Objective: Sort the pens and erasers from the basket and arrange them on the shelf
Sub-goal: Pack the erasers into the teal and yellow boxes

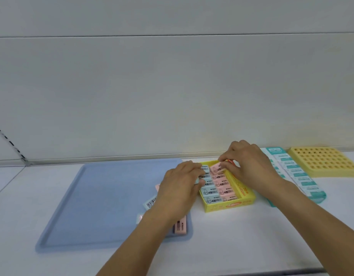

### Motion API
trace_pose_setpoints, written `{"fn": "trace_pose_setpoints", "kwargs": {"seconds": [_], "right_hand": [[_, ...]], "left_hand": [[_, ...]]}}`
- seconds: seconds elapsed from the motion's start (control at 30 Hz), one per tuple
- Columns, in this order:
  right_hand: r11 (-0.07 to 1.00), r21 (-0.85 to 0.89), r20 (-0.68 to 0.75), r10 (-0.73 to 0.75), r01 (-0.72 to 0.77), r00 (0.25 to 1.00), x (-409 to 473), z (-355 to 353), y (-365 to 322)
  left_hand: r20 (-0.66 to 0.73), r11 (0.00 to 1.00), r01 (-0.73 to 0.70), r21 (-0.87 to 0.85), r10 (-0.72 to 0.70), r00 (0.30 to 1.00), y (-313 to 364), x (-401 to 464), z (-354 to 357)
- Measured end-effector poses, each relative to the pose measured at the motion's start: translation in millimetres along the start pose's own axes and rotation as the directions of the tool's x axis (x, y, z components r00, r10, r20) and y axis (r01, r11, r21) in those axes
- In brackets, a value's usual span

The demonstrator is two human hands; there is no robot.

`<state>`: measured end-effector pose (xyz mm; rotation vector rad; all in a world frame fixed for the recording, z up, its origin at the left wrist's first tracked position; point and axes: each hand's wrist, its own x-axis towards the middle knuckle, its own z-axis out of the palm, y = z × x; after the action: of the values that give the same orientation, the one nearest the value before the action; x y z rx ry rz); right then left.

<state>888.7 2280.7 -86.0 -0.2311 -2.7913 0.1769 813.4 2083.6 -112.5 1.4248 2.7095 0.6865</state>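
A person's two bare hands work over a white shelf in front of a pale wall. A yellow cardboard box (pixel 228 204) sits at the centre, filled with rows of blue and pink erasers (pixel 218 188) lying flat. The right hand (pixel 251 166) reaches over the far end of the box, and its grip pinches a pink eraser (pixel 217 168) between thumb and fingertips; this eraser sits tilted at the box's far end. The left hand (pixel 180 186) curls its fingers round a pale blue eraser (pixel 198 180) at the box's left edge.

Left of the box lies a flat blue tray (pixel 92 196). On its right side rest a few loose erasers (pixel 180 228), partly hidden under the left forearm. Right of the box lies a teal and white packet (pixel 295 176), and beyond it a yellow holder (pixel 323 162) with a grid of round holes.
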Motion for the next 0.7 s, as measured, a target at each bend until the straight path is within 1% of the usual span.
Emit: {"fn": "trace_pose_setpoints", "kwargs": {"seconds": [0.13, 0.27, 0.33, 0.4, 0.7], "right_hand": [[0.998, -0.061, 0.004, -0.004, 0.005, 1.000, 4.1, 1.3, -1.5], [0.997, -0.054, 0.064, -0.047, 0.050, 0.997, 4.9, 2.4, -1.5], [0.997, -0.057, 0.092, -0.047, 0.053, 0.995, 5.3, 3.1, -1.4], [0.996, -0.072, 0.091, -0.047, 0.054, 0.995, 7.1, 3.4, -3.1], [0.961, -0.234, 0.134, -0.118, 0.148, 0.984, 8.6, 3.4, -14.6]], "left_hand": [[0.070, 0.998, -0.059, 0.014, 0.058, 0.996, 0.0, 2.5, -3.5], [0.065, 0.997, -0.030, 0.069, 0.026, 0.998, 0.9, 3.5, -1.1], [0.070, 0.999, -0.016, 0.043, 0.013, 0.997, 1.3, 2.8, 1.4], [0.076, 1.000, -0.004, -0.002, 0.005, 0.997, 1.4, 2.4, 2.2], [0.076, 0.995, 0.033, -0.093, -0.026, 0.997, 2.2, 0.1, 2.9]]}}
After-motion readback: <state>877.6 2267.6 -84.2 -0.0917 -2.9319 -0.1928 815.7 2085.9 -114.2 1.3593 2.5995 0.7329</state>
